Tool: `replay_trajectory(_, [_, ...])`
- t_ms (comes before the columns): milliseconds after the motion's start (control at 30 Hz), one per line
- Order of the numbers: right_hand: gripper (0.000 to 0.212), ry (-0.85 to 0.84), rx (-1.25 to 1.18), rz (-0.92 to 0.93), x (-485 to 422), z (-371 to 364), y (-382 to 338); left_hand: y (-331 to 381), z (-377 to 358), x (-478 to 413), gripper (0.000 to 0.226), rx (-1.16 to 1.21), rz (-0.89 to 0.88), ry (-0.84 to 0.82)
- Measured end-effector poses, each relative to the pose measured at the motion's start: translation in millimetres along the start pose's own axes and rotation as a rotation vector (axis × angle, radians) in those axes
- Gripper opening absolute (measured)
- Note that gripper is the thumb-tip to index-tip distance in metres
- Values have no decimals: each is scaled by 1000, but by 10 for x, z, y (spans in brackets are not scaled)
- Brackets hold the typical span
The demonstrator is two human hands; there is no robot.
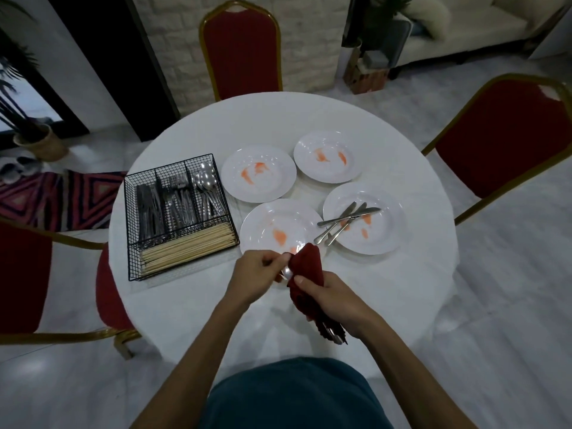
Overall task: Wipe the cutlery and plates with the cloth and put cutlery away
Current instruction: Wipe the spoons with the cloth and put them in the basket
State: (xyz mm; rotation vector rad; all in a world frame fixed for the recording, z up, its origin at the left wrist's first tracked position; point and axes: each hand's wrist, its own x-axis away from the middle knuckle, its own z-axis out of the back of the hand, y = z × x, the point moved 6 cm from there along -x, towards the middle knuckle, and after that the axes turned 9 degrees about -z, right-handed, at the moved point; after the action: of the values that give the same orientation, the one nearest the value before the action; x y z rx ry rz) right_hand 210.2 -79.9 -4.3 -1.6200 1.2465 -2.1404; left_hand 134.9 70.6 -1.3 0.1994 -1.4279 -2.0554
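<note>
A person stood at the near edge of a round white table, both forearms reaching in over it. The right hand was curled round a dark red cloth, which was bunched around a bundle of cutlery. Dark handle ends stuck out of the cloth below that hand. The left hand pinched with its fingertips a bright metal piece where it entered the left side of the cloth. What kind of piece it was could not be told. Both hands were above the table's near middle, just in front of the near left plate.

Four white plates lay on the table, each smeared with orange. The far left plate and far right plate held only smears. On the near right plate three pieces of loose cutlery lay crossed, handles overhanging its left rim.

To the left of the plates sat a black wire basket. Its three far compartments held knives, forks and spoons, from left to right. Its long near compartment held pale chopsticks lying crosswise.

Red chairs with gold frames stood around the table: a far chair, a right chair and a left chair.
</note>
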Motion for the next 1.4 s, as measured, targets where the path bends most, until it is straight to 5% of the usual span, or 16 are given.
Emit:
replay_trajectory(333, [25,21,-39,-8,-50,-29,-42,-84,407,-144,20,36,9,315])
replay_trajectory(533, [23,87,-104,-38,-150,-95,-46,-154,63,-245,28,6,73,32])
replay_trajectory(733, [24,48,-112,-78,-121,-42,81,-390,477,-315,24,45,141,235])
replay_trajectory(933, [24,78,-115,-155,-24,-48,379,-615,105,38,28,279,307,294])
replay_trajectory(1133, [15,133,-147,-104,-77,7,419,-375,-533,285,11,257,281,-109])
replay_trajectory(1400, [21,79,-89,-84,-463,-62,-91,-341,81,-355,8,354,302,140])
